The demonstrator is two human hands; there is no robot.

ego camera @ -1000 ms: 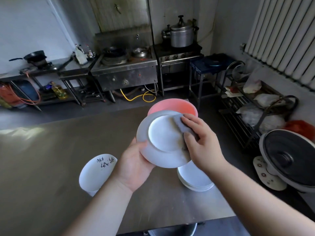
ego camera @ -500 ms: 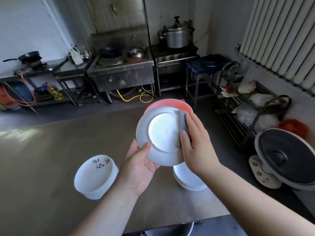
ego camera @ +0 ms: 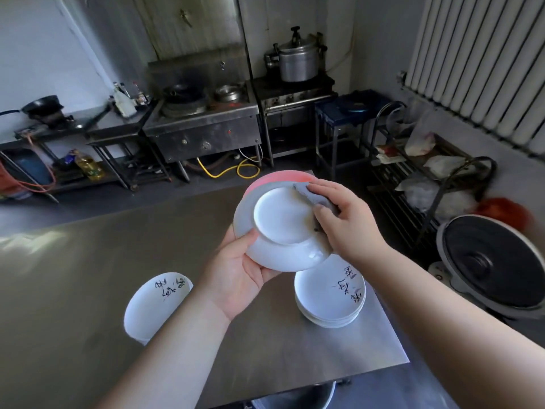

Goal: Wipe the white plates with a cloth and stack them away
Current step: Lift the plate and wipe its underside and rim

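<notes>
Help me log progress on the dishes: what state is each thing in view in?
held plate: in the air above the table, tilted, underside toward the camera.
cloth: pressed against the held plate's upper right.
left hand: grips the held plate's lower left rim.
right hand: holds the cloth on the plate.
right stack: on the table, face up.
left stack: on the table, partly hidden by the forearm.
pressure cooker: lid on.
</notes>
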